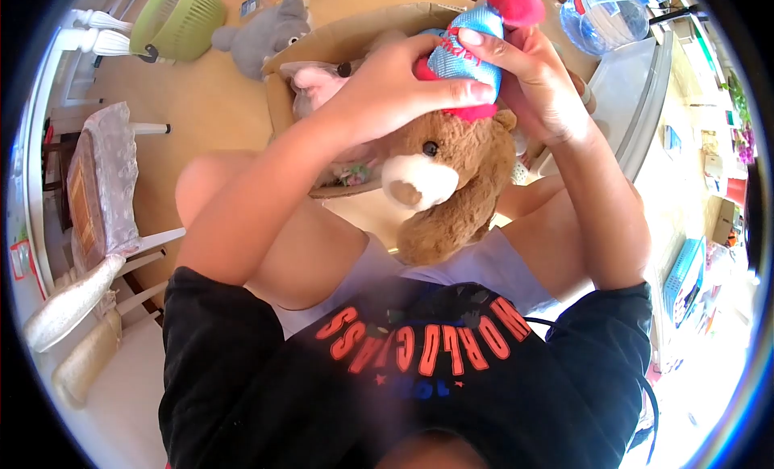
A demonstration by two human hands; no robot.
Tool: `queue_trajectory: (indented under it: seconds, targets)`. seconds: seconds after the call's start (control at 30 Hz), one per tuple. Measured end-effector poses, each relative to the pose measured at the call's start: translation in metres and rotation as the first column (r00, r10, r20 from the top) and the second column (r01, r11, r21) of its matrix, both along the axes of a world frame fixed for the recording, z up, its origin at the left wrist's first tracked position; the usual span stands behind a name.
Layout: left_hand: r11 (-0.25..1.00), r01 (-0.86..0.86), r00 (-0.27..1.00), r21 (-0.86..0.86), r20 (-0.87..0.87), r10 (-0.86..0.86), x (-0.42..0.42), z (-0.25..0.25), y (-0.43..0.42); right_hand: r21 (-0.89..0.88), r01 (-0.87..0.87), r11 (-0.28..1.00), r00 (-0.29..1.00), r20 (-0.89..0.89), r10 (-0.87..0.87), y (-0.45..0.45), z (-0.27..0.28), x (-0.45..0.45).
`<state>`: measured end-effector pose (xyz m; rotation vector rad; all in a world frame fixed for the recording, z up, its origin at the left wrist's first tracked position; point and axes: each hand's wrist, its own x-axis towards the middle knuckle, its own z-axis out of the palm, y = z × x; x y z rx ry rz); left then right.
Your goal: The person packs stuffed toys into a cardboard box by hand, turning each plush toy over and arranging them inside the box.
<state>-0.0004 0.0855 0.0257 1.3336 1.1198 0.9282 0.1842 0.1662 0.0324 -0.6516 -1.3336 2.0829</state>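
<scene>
A brown teddy bear (472, 191) with a cream muzzle hangs tilted between my knees. On its head is a blue and red hat (466, 62) with a red pompom and red lettering. My left hand (403, 78) grips the hat's lower left side, the thumb pressed near its red brim. My right hand (536, 82) holds the other side, its thumb lying across the blue part. The fingers behind the hat are mostly hidden. Just beyond the bear, an open cardboard box (278, 102) holds a pink plush toy (318, 86) in clear plastic, partly covered by my left arm.
A grey plush toy (262, 35) lies on the floor by a green basket (179, 21). To the left stands a chair (101, 179) with a plastic-covered seat. A large clear water bottle (605, 19) is at the upper right, and a blue basket (684, 279) sits at the right.
</scene>
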Motion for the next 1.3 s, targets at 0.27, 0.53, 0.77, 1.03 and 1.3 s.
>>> queue_trajectory:
  seconds: [0.27,0.53,0.77,1.03,1.3]
  targets:
    - [0.981,-0.149,0.987,0.124,0.072,0.141,-0.006,-0.018,0.013,0.079,-0.038,0.996,0.998,-0.039,0.041,-0.004,-0.005,-0.002]
    - [0.964,-0.131,0.984,-0.233,0.089,0.156,-0.026,-0.002,0.018,-0.128,0.096,0.987,0.992,-0.074,-0.106,0.008,-0.01,-0.001]
    - [0.986,0.031,0.999,-0.161,-0.035,-0.037,-0.025,-0.003,0.004,-0.027,0.155,0.987,0.988,0.014,-0.155,0.029,-0.027,0.005]
    - [0.976,-0.214,0.971,-0.047,-0.115,0.207,-0.03,-0.044,0.015,0.565,-0.015,0.825,0.92,0.332,-0.21,-0.013,-0.05,-0.019]
    - [0.936,-0.35,0.931,-0.034,-0.121,0.344,-0.02,-0.037,0.018,0.12,0.202,0.972,0.95,0.219,-0.224,-0.012,-0.044,-0.015]
